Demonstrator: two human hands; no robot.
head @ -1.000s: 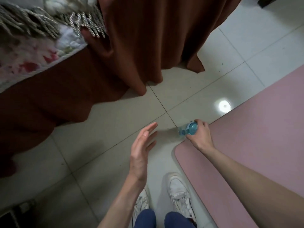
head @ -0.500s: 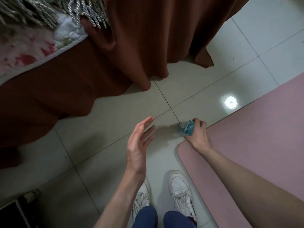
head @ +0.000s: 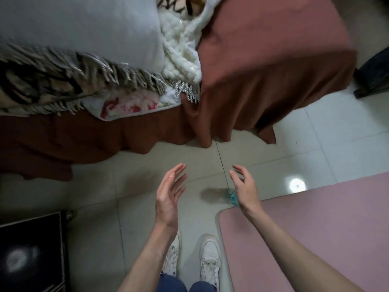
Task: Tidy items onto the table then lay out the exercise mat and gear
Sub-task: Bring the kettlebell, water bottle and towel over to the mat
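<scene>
The head view shows the pink exercise mat (head: 315, 224) unrolled on the tiled floor (head: 130, 186), with a blue-capped water bottle (head: 231, 198) standing at its corner. Left hand (head: 169, 197) and right hand (head: 245, 189) hover released, holding nothing; other gear likely remains.

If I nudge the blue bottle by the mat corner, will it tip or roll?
The blue bottle looks clear plastic, so probably light and easily tipped. If round-bodied, it would likely roll on the smooth glossy floor tiles. The pink mat edge beside it might stop it.
</scene>
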